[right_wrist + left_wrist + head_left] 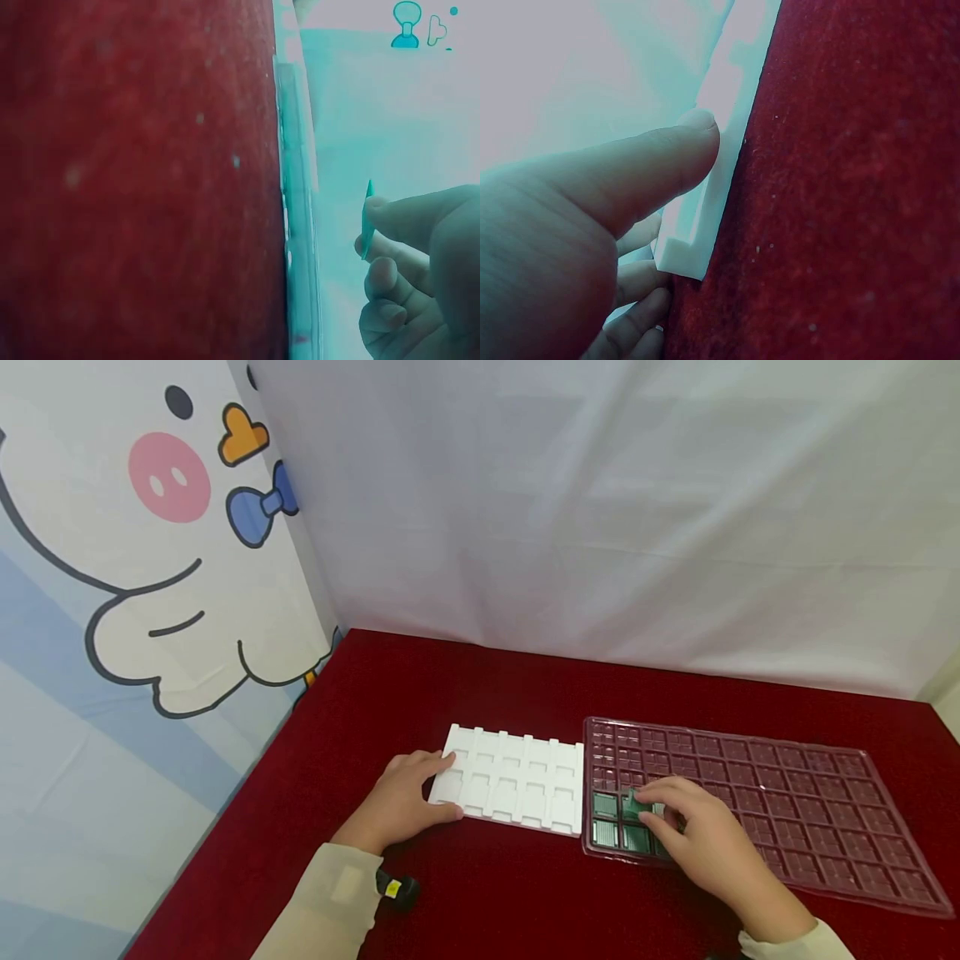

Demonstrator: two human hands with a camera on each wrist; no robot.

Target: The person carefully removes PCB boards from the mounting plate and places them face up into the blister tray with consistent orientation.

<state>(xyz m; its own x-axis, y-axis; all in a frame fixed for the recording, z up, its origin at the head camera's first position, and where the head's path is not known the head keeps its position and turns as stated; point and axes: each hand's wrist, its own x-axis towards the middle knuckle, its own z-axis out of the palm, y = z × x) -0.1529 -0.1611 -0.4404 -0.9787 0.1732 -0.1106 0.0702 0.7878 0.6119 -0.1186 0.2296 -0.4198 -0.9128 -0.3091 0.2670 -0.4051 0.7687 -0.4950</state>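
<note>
My right hand pinches a small green circuit board between thumb and fingertips, over the near left part of a clear plastic compartment tray. The right wrist view shows the thin board edge-on, tilted nearly upright, its lower part behind the fingers. Several similar green boards lie in the tray's cells by that hand. My left hand holds the left end of a white slotted tray, thumb at the near corner and fingers along the end. In the left wrist view, the thumb lies on the tray's rim.
Both trays lie side by side on a red cloth-covered table, the white one close against the clear one's left edge. A white curtain hangs behind, and a cartoon-printed cloth hangs at left.
</note>
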